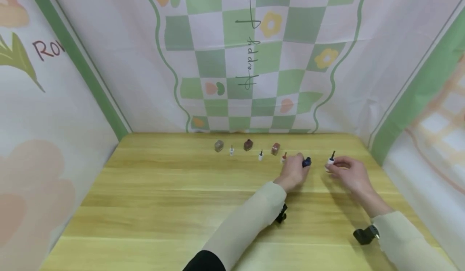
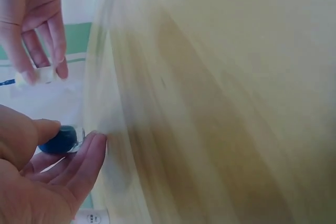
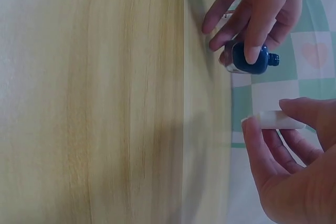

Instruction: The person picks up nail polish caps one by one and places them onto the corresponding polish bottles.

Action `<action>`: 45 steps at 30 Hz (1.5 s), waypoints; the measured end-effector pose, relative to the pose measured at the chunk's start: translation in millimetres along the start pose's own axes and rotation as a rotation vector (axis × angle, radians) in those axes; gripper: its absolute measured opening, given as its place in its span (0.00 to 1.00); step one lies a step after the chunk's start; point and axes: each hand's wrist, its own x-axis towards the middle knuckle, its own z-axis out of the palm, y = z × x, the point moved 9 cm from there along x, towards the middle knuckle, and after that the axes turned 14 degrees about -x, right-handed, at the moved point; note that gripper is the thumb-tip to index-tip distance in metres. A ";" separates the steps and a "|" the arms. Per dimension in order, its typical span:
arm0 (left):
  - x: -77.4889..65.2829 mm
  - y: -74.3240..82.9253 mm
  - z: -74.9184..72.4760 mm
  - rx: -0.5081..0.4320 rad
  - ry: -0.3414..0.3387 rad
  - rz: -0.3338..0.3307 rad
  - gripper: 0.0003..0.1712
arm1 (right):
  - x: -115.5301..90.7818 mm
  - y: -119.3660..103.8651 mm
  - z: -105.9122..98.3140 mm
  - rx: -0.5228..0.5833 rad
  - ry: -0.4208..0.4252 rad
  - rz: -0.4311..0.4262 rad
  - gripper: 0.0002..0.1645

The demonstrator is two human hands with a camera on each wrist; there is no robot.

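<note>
My left hand [image 1: 292,173] pinches a dark blue nail polish bottle [image 1: 306,162] between thumb and fingers. In the right wrist view the bottle [image 3: 251,59] shows a bare threaded neck coated in blue. To its right, my right hand [image 1: 351,175] holds a white nail polish cap [image 1: 330,162], its dark brush pointing up. The bottle and the cap are apart. Just left of my left hand stands another white cap [image 1: 283,158] with a reddish brush, partly covered by the hand.
Along the back of the wooden table [image 1: 152,206] stand a greyish bottle [image 1: 218,145], a dark brown bottle [image 1: 248,144] and a pinkish-brown bottle [image 1: 275,148]. White caps [image 1: 231,152] with upright brushes stand among them. A patterned curtain [image 1: 239,61] hangs behind the table.
</note>
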 end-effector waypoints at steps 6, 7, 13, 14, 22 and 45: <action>-12.1 0.9 -10.6 -0.096 -0.019 0.046 0.10 | -1.8 -6.5 0.3 -0.002 0.006 -0.038 0.26; -14.3 0.5 -12.7 -0.109 -0.021 0.050 0.11 | -2.3 -7.9 1.2 -0.001 0.003 -0.046 0.25; -26.4 3.3 -25.5 -0.164 -0.072 0.131 0.12 | -5.4 -12.0 3.7 -0.017 -0.008 -0.072 0.24; -28.3 3.4 -28.0 -0.180 -0.085 0.148 0.11 | -6.0 -13.1 3.7 -0.020 -0.011 -0.074 0.25; -44.2 -9.3 -50.4 -0.322 -0.184 0.207 0.11 | -12.7 -30.4 10.2 -0.056 -0.081 -0.107 0.29; -78.6 -63.6 -127.8 -0.500 -0.206 0.217 0.17 | -22.1 -90.5 43.7 -0.077 -0.218 -0.276 0.20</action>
